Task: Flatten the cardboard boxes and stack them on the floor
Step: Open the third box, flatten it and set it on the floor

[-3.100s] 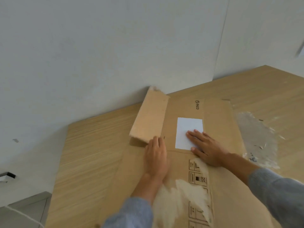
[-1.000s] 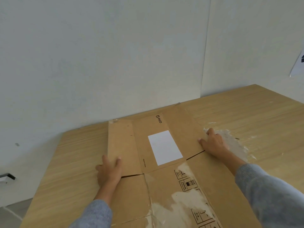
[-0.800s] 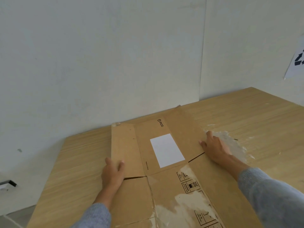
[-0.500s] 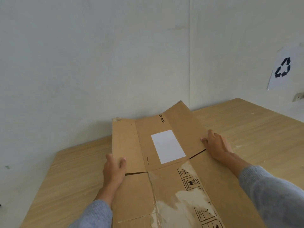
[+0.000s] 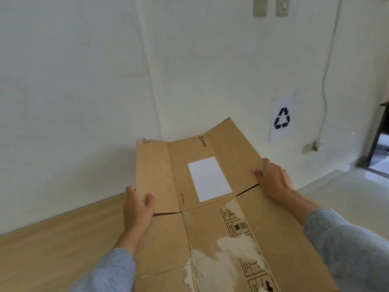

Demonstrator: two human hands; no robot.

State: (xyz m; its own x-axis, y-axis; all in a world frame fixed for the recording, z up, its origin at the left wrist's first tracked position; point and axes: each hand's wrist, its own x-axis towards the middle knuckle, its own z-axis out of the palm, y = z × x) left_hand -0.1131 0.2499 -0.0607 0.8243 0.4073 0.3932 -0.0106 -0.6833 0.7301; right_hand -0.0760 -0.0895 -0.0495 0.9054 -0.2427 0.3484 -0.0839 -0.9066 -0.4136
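cardboard box (image 5: 210, 218) in both hands, seemingly gripped

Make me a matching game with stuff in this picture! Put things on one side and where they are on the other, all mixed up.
Things:
1. white label
2. recycling sign
3. left hand
4. right hand

Places:
A. taped on the wall
B. gripping the left edge of the flattened cardboard box
C. stuck on the middle flap of the box
D. holding the right edge of the box

Right pairs: 1-C, 2-A, 3-B, 4-D
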